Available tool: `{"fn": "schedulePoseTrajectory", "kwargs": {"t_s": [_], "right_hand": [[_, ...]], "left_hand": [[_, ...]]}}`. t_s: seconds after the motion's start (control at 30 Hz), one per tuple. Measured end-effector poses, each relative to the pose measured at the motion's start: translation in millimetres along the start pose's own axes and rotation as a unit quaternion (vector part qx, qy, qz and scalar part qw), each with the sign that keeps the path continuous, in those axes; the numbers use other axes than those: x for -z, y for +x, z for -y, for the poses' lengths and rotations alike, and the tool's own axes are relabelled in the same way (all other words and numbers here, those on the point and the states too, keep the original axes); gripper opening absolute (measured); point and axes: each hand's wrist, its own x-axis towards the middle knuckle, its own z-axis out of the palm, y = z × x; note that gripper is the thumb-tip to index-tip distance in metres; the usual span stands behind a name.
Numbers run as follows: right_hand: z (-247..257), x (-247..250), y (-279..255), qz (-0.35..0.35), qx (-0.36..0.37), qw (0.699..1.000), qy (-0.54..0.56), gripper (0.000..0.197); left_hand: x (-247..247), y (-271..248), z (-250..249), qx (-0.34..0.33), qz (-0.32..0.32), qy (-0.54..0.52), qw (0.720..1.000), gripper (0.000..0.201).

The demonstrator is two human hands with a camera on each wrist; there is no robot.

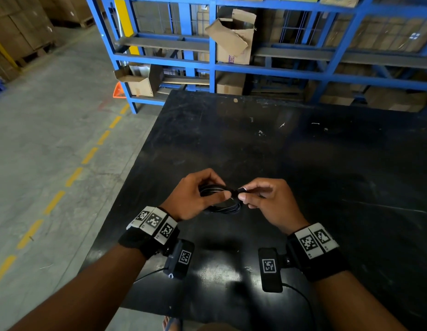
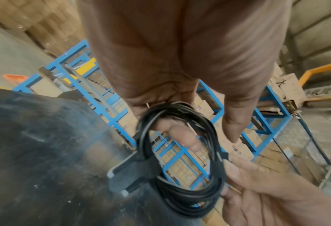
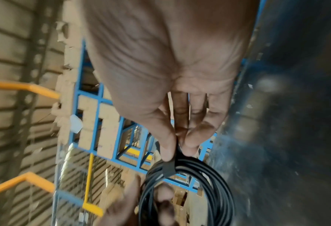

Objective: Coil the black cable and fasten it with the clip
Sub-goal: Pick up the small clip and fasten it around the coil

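The black cable (image 1: 223,206) is wound into a small coil held above the black table (image 1: 303,151). My left hand (image 1: 224,189) grips the coil's left side. In the left wrist view one finger (image 2: 182,137) passes through the coil (image 2: 190,197). A black strap clip (image 3: 168,166) loops round the bundle, and my right hand (image 1: 243,192) pinches its tail between thumb and fingertips (image 3: 168,151). The strap's flat end, with pale corners (image 2: 129,174), sticks out to the left of the coil. The cable's plugs are hidden.
The table's left edge (image 1: 136,168) drops to a concrete floor with a dashed yellow line (image 1: 73,175). Blue metal racking (image 1: 212,65) with cardboard boxes (image 1: 234,37) stands behind the table's far edge. Wrist camera leads (image 1: 300,297) trail near the front edge.
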Motion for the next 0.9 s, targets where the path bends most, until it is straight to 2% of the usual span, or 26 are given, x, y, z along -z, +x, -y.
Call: {"fn": "schedulePoseTrajectory", "kwargs": {"t_s": [0.1,0.17,0.23,0.33,0.4,0.5,0.6,0.73,0.9], "right_hand": [[-1,2,-5,-0.009,-0.099,0.985,0.144,0.014],[-3,4,-7,-0.011,-0.16,0.955,0.252,0.015],[-9,4,-7,-0.034,-0.204,0.919,0.335,0.014],[-18,0,-7,-0.069,-0.248,0.879,0.402,0.014],[-23,-3,-8,-0.077,-0.259,0.868,0.417,0.015],[-27,-4,-8,-0.085,-0.25,0.875,0.405,0.015],[-35,0,-3,-0.119,-0.225,0.898,0.358,0.012],[-47,3,7,-0.15,-0.21,0.923,0.284,0.011],[-85,5,24,-0.135,-0.211,0.954,0.164,0.011]], "left_hand": [[3,-2,14,0.03,-0.001,-0.058,0.998,0.034],[0,-7,24,0.068,-0.008,-0.109,0.992,0.035],[-6,-12,30,0.123,-0.028,-0.194,0.973,0.029],[-13,-14,37,0.147,-0.076,-0.274,0.947,0.01],[-16,-12,39,0.15,-0.1,-0.281,0.942,0.01],[-15,-6,42,0.159,-0.125,-0.272,0.941,0.016],[-12,2,50,0.176,-0.134,-0.253,0.942,0.021],[-15,14,60,0.212,-0.122,-0.243,0.939,0.013],[-26,35,90,0.271,-0.125,-0.201,0.933,0.003]]}}
